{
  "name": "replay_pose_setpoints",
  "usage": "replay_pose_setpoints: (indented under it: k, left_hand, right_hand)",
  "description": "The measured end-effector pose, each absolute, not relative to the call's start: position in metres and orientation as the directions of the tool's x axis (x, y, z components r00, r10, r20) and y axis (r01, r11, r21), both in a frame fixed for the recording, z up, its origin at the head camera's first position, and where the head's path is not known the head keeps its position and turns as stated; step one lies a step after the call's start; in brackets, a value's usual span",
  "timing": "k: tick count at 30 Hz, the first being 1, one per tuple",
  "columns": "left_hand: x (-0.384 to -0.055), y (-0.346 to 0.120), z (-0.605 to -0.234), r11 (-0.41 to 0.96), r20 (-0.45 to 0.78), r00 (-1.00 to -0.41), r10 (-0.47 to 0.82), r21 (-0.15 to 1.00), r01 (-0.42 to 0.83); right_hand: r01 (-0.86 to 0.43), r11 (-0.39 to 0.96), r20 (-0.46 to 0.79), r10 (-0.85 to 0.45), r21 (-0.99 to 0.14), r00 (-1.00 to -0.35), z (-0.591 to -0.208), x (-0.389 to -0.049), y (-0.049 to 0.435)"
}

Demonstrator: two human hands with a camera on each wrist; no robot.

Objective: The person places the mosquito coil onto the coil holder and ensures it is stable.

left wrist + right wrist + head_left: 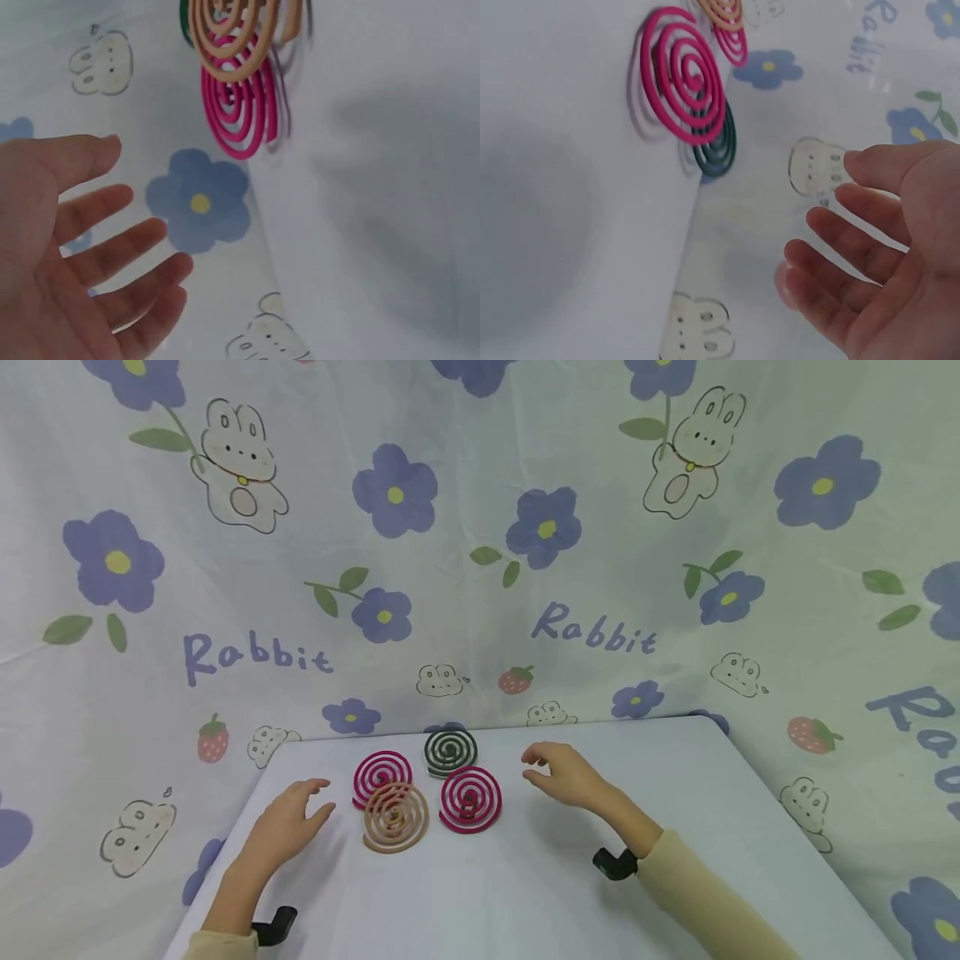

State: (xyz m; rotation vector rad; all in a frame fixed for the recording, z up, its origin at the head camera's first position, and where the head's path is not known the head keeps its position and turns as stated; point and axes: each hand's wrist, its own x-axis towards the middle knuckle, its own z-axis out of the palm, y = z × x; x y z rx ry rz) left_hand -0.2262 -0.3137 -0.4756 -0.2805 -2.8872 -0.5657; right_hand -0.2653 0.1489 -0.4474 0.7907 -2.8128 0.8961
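Several spiral mosquito coils sit in a cluster on the white table. In the head view the tan coil (395, 817) overlaps the left magenta coil (382, 775). To their right is a second magenta coil (470, 797), with a small reddish piece showing near its centre. Behind it the dark green coil (450, 749) stands nearest the backdrop. My left hand (287, 820) hovers left of the cluster, fingers loosely bent and thumb apart, holding nothing. On the other side my right hand (566, 774) hangs in the air with relaxed fingers, also holding nothing.
The white table (480, 902) meets a cloth backdrop (465, 610) printed with rabbits, blue flowers and strawberries. Black wrist cameras are strapped below the left hand (82, 255) and right hand (862, 262).
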Motion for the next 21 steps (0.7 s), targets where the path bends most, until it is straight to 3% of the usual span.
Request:
replay_pose_setpoints:
  k: [10,21]
  left_hand:
    - [-0.22,-0.313,-0.452,0.955,0.277,-0.941,0.193,0.169,0.245]
    - [-0.204,-0.331,-0.461,0.98,0.298,-0.946,0.125,0.113,0.165]
  right_hand:
    - [-0.45,0.815,0.265,-0.373,-0.365,-0.889,-0.435,-0.261,0.201]
    - [-0.391,0.899,0.351,-0.308,-0.198,-0.884,-0.434,-0.256,0.25]
